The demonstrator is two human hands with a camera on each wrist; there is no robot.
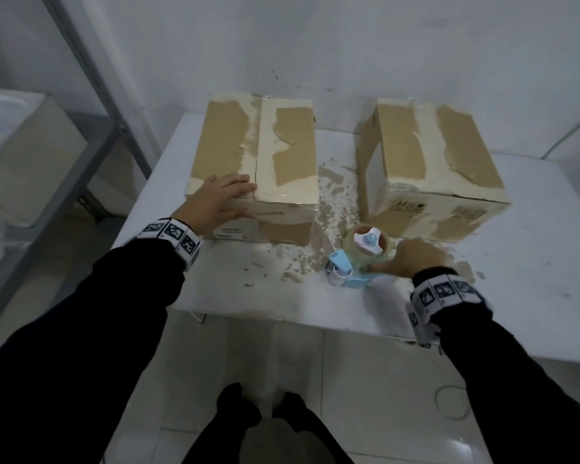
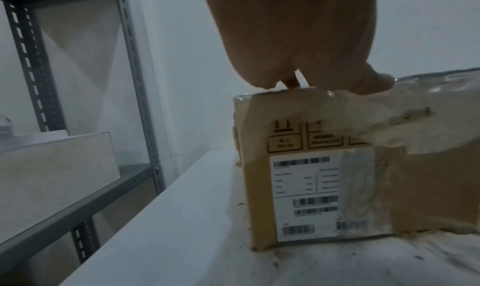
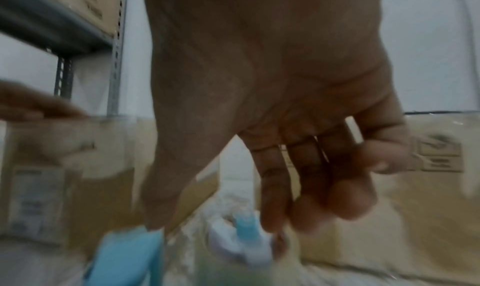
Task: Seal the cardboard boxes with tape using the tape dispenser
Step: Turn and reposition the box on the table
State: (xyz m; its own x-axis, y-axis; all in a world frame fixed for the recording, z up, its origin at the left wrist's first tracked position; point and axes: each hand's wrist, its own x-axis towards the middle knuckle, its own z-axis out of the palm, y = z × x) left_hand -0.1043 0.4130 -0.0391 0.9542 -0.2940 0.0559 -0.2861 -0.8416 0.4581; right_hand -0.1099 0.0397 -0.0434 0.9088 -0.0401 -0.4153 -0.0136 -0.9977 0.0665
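Two cardboard boxes with torn, peeled surfaces stand on a white table [image 1: 235, 289]. My left hand [image 1: 221, 199] lies flat with straight fingers on the near top edge of the left box [image 1: 282, 152]; the left wrist view shows that hand [image 2: 298, 44] pressing on the box [image 2: 428, 187] above its label. The right box [image 1: 432, 169] stands apart, untouched. A blue and white tape dispenser [image 1: 355, 259] with a clear roll lies on the table between the boxes. My right hand [image 1: 412, 259] reaches onto it from the right. In the blurred right wrist view, my right hand's [image 3: 259, 105] fingertips touch the dispenser [image 3: 124, 259].
Torn paper scraps [image 1: 332, 202] litter the table between the boxes. A grey metal shelf rack [image 1: 91, 95] stands to the left, holding a pale box [image 1: 31, 155]. The wall is right behind the boxes. A white cable [image 1: 449, 403] lies on the tiled floor.
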